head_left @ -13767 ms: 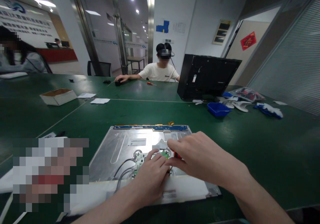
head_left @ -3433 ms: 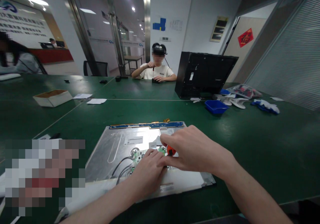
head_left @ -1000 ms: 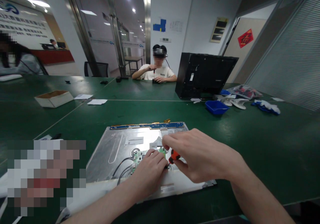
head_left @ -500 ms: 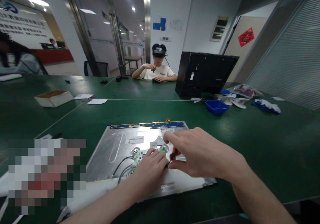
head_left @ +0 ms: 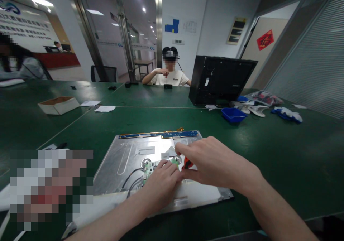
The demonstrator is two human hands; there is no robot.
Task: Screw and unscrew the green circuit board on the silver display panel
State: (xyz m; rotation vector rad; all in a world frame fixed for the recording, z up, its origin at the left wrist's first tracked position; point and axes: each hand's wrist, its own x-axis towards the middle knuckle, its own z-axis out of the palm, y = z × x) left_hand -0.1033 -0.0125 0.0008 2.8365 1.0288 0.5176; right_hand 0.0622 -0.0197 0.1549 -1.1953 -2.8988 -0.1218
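Observation:
A metal display panel (head_left: 113,165) lies on the green table, with a blue circuit strip (head_left: 161,135) along its far edge. Near its middle is a green circuit board (head_left: 149,167) with dark cables running from its left side. My left hand (head_left: 165,182) rests over the board's right part, fingers close together; whatever is under its fingertips is hidden. Just right of it, my right hand (head_left: 212,162) is closed around a red and black screwdriver handle (head_left: 187,163), its thumb near my left fingers. The screwdriver's tip is hidden.
Beyond the panel are a blue tray (head_left: 233,115), a black monitor (head_left: 223,80), a glove (head_left: 287,114) and a white box (head_left: 58,105). A person (head_left: 170,72) sits across the table; another (head_left: 23,65) is at far left. A pixelated patch covers the near left.
My right thumb has moved slightly up and left, closer to my left fingers. Across the table, the person's lower hand has moved right, away from the small black object.

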